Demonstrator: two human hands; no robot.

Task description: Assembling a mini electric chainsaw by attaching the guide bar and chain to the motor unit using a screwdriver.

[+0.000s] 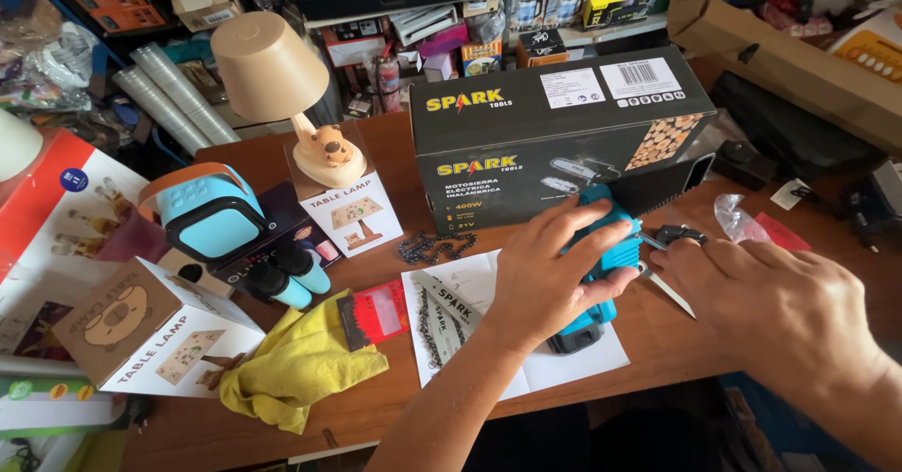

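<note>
— While you're standing there, what has the left hand got?

— It's wrapped over a teal power tool, fingers curled across the top of the body, thumb on the near side. A closed hold, pressing it down on a white paper sheet on the wooden table.

— And the right hand?

— Just beside that grip, on its right. Fingers stretched flat toward the front end of the tool, where a thin metal bar sticks out. The fingertips are at a small black part there. I can't tell if they pinch anything; the hand looks open.

— What's behind the grip?

— A big black cardboard box with a chainsaw picture, standing right behind the tool, touching or nearly so.

— To the left of it?

— A saw chain lies loose near the box's foot, and a packaged chain sits on the same paper, close to the left wrist. Farther left there's a small red packet, then a crumpled yellow cloth.

— Anything well away from it?

— A beige table lamp on its little box, a teal speaker, and another lamp carton at the far left.
</note>
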